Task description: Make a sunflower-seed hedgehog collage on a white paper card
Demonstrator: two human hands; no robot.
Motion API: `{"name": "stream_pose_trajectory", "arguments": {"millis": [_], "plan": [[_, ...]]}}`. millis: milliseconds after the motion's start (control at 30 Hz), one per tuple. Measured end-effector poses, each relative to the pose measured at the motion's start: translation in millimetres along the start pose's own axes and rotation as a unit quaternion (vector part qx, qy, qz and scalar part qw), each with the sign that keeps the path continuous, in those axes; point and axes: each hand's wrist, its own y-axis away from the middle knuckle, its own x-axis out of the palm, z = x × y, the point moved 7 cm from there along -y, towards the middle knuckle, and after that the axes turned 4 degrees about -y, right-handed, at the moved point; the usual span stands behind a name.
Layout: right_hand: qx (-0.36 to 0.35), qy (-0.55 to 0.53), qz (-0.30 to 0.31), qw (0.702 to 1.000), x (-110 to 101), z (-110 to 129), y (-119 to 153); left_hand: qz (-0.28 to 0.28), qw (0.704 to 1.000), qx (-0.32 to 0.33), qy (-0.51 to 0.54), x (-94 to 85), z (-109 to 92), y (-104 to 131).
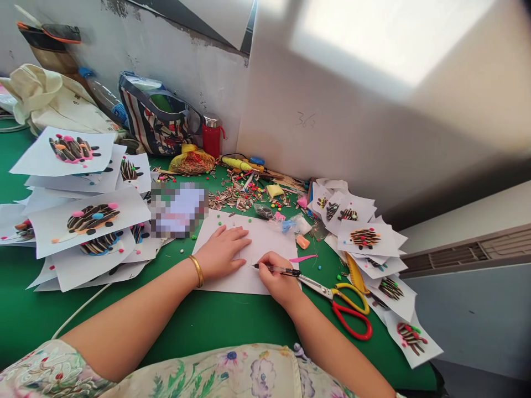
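Observation:
A sheet of white paper (pixel 253 232) lies on the green table in front of me. My left hand (pixel 224 251) rests flat on its left half, fingers stretched out. In my right hand (pixel 280 279) is a black pen (pixel 284 270), pinched between the fingers, its tip at the paper near its middle. A few faint lines show by the tip. Scissors (pixel 348 304) with one yellow and one red handle lie right beside my right hand. A thin pink tool (pixel 303 258) sits at the paper's right edge.
Piles of white cards with seed hedgehog pictures stand at left (pixel 93 215) and right (pixel 367 239). Loose seeds (pixel 232 196) and coloured balls spread behind the paper. A blurred-out phone-like object (pixel 179 210), a red flask (pixel 212 138) and a striped bag (pixel 155 121) are farther back.

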Motion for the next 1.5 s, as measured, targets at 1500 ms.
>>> {"name": "stream_pose_trajectory", "arguments": {"millis": [1500], "plan": [[0.036,-0.007,0.003,0.999,-4.2,-12.2,-7.1,-0.007,1.000,0.004,0.006,0.3,0.5,-0.2]]}}
